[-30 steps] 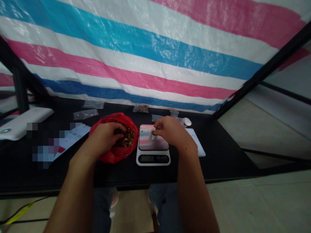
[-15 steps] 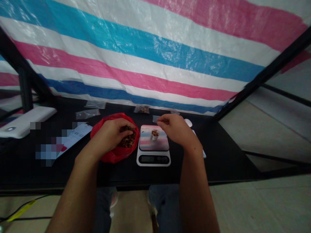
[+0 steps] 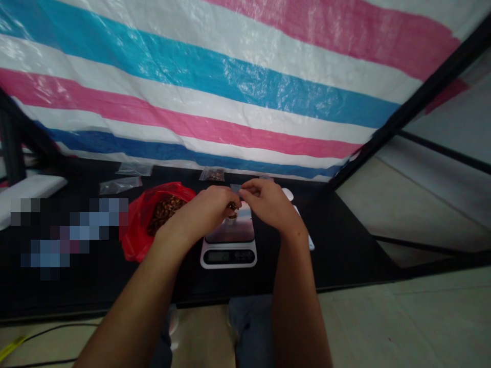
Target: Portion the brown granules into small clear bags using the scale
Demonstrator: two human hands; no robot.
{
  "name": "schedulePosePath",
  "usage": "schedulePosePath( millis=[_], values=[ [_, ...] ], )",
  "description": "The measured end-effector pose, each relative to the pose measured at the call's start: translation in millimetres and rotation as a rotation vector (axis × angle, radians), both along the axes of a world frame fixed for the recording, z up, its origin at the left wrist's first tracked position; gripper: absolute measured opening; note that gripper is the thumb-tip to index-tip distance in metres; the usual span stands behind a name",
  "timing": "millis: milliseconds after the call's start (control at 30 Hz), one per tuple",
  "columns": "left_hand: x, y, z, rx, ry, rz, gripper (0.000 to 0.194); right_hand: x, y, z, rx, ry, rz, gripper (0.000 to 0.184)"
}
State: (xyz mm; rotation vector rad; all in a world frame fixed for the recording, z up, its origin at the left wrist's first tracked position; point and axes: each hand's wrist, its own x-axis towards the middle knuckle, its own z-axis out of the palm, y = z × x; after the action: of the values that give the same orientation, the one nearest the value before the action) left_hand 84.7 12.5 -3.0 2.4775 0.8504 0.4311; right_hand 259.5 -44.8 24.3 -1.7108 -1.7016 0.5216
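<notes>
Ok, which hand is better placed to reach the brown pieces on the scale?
Left, probably: the left hand has its fingers right at the brown pieces on the digital scale, while the right hand sits a little further off to the right.

You face a pink, white and blue striped tarpaulin (image 3: 192, 87) hung behind your black desk (image 3: 345, 255), a dark metal frame bar (image 3: 418, 102) slanting up at your right, pale tiled floor (image 3: 402, 317) below, soft even light
</notes>
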Motion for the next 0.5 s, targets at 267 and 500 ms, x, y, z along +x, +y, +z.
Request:
schedulePosePath(
  millis=[267, 500],
  values=[
    [-1.5, 0.5, -0.1, -0.009, 0.063, -0.005, 0.03, 9.2, 0.6, -5.9, 0.017, 0.005, 0.018, 0.017],
    [-3.7, -5.0, 4.5, -0.035, 0.029, 0.005, 0.031, 6.5, -0.3, -4.4, -0.001, -0.015, 0.013, 0.016]
  ],
)
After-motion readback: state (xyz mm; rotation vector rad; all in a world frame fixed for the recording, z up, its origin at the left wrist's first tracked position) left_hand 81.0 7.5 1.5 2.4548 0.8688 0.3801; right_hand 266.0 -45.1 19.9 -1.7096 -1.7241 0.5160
